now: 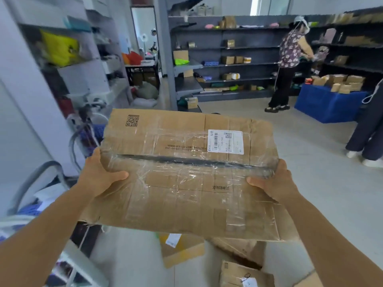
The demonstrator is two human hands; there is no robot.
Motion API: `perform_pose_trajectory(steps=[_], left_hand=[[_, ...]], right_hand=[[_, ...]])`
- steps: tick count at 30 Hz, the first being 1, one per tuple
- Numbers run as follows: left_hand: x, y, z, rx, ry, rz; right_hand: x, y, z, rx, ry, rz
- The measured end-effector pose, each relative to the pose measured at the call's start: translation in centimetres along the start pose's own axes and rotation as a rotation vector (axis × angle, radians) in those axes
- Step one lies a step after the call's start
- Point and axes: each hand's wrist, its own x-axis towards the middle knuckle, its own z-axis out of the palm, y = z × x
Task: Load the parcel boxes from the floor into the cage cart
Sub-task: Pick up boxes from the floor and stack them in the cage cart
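Step in hand: a worker carries a taped parcel box at about chest height, lifted clear of the floor of a parcel depot, apparently mid-transfer toward the cage cart.
Left hand: grips the box's left edge, thumb pressed over the top face, the other fingers hidden beneath.
Right hand: grips the right edge likewise, thumb on top, the rest out of sight under the cardboard.
The box: flat, wide and crumpled, wrapped in clear tape, a white shipping label near its far right corner.
Still to load: more cardboard parcels lie on the floor directly below the carried box.
Cart: curved grey metal tubing at lower left may be part of it; that cannot be confirmed.
Next move: likely a turn left, keeping the sagging box level, then lowering it inside the cage before letting go.
Background: another person sorts goods at dark shelving.
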Motion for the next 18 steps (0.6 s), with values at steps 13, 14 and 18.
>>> perform_pose_trajectory(steps=[13, 14, 18], left_hand=[[-10.0, -13.0, -13.9, -0.061, 0.376, -0.299], [-11.2, -13.4, -15.0, -0.062, 0.401, -0.316], [-16.1, -13.6, -18.7, -0.069, 0.525, -0.401]], right_hand=[[-3.1, -13.1, 11.4, 0.036, -0.365, -0.329], [-3.8, -14.2, 12.3, 0.036, -0.395, -0.357], [-7.1, -18.2, 16.0, 0.034, -0.481, -0.448]])
